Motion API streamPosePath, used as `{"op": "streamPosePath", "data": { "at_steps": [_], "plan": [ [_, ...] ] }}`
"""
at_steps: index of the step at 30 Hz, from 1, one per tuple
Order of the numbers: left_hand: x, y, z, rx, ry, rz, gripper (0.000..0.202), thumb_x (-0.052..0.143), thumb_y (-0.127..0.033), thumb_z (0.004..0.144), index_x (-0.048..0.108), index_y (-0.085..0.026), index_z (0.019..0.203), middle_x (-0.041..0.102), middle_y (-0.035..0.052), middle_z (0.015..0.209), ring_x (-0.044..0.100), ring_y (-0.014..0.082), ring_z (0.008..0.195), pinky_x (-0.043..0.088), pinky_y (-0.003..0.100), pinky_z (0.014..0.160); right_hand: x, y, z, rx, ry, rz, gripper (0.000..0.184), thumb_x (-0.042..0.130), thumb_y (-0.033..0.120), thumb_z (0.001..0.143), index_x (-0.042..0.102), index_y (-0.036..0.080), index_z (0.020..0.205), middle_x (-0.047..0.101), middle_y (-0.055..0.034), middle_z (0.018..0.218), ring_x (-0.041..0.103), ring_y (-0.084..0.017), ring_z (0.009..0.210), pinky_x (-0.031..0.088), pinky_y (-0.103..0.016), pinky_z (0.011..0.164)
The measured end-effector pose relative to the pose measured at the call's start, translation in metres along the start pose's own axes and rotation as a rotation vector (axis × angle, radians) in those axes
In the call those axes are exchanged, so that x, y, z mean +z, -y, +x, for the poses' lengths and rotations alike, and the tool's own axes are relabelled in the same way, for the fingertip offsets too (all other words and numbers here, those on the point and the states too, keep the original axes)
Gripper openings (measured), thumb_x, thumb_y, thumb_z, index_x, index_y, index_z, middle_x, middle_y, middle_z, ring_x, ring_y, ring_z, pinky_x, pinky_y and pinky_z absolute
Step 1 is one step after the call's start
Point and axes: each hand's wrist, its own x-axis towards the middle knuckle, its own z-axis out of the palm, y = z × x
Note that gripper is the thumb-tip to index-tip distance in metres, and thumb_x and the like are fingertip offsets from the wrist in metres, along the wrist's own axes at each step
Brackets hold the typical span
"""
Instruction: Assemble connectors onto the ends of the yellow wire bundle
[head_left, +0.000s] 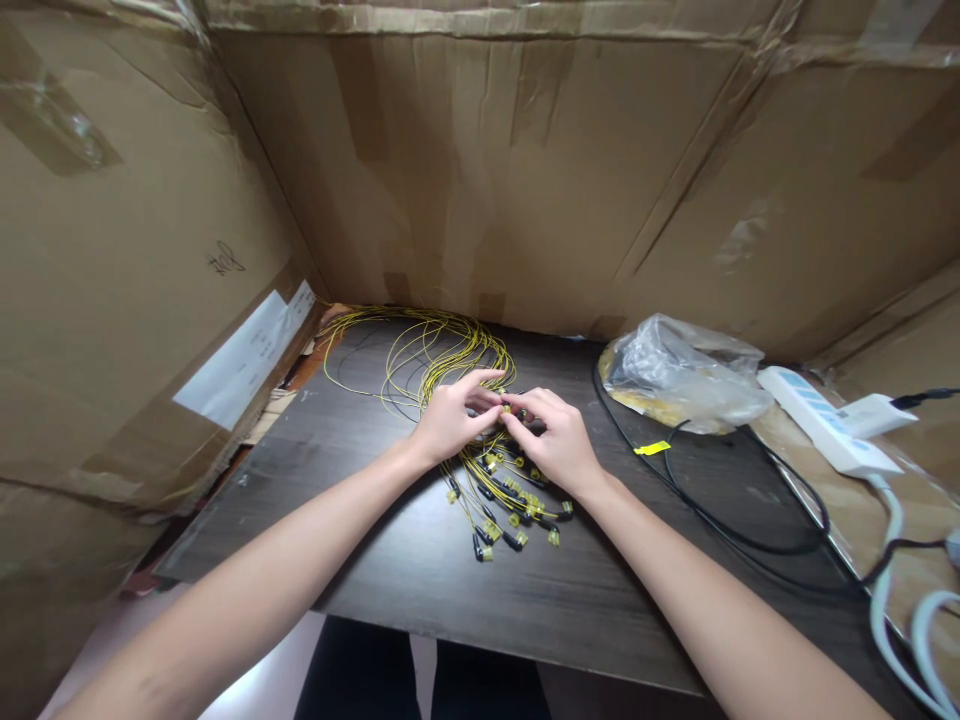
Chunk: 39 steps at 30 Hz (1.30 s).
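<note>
My left hand (453, 416) and my right hand (556, 436) meet over the middle of the table, fingertips pinched together. Between them is a small yellow-and-black wire connector (506, 407), partly covered by the fingers. A loose bundle of thin yellow wires (471, 348) loops behind and to the left of my hands and passes beneath them. Towards me the wires fan out into several connector ends (516, 541), with black sleeves and clear yellow tips, lying on the table below my right hand.
Cardboard walls (480, 180) enclose the dark tabletop (360, 540) at the back and sides. To the right lie a clear plastic bag (682, 370), a black cable (697, 510) with a yellow tag (652, 448), and a white power strip (817, 415).
</note>
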Motion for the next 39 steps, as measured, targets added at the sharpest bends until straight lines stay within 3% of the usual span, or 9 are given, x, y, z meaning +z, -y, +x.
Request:
{"op": "streamPosePath", "data": {
  "at_steps": [9,21,28,34,39],
  "plan": [
    [0.0000,-0.0028,0.0006,0.076,0.019,0.251,0.028,0.061,-0.013,0.084,0.069,-0.015,0.111,0.077,0.0066,0.102,0.073,0.0167,0.084,0.060,0.028,0.077,0.0006,-0.0003,-0.0004,0.041,-0.032,-0.001,0.020,0.063,0.021,0.090,0.076,0.020,0.106,0.072,-0.0060,0.083,0.062,-0.020,0.074,0.051,-0.034,0.069],
    [0.0015,-0.0029,-0.0015,0.076,0.041,0.162,0.035,0.059,-0.014,0.087,0.067,-0.017,0.120,0.077,0.0059,0.107,0.075,0.0172,0.091,0.061,0.029,0.084,0.0020,-0.0009,-0.0012,0.056,-0.003,0.012,0.019,0.063,0.022,0.089,0.076,0.020,0.103,0.070,-0.0053,0.080,0.061,-0.019,0.070,0.049,-0.033,0.065],
    [-0.0003,-0.0030,0.0004,0.064,0.032,0.182,0.035,0.062,-0.016,0.087,0.066,-0.017,0.121,0.077,0.0049,0.099,0.073,0.0153,0.079,0.061,0.027,0.076,0.0036,-0.0001,-0.0009,0.074,-0.010,0.035,0.021,0.060,0.025,0.092,0.071,0.020,0.109,0.068,-0.0051,0.086,0.059,-0.018,0.069,0.047,-0.032,0.062],
    [0.0001,-0.0043,-0.0003,0.080,0.014,0.227,0.020,0.064,-0.017,0.087,0.073,-0.017,0.105,0.078,0.0038,0.096,0.072,0.0144,0.079,0.059,0.024,0.073,0.0015,0.0004,0.0006,0.128,-0.058,0.033,0.009,0.061,0.023,0.089,0.069,0.019,0.093,0.066,-0.0047,0.085,0.058,-0.017,0.069,0.046,-0.030,0.062],
    [-0.0006,-0.0041,0.0003,0.071,-0.001,0.246,0.017,0.065,-0.025,0.089,0.075,-0.018,0.101,0.078,0.0034,0.095,0.071,0.0140,0.076,0.057,0.023,0.068,0.0016,0.0000,0.0008,0.145,-0.055,0.038,0.009,0.061,0.024,0.089,0.069,0.020,0.091,0.066,-0.0039,0.081,0.056,-0.016,0.065,0.045,-0.030,0.061]
  ]
}}
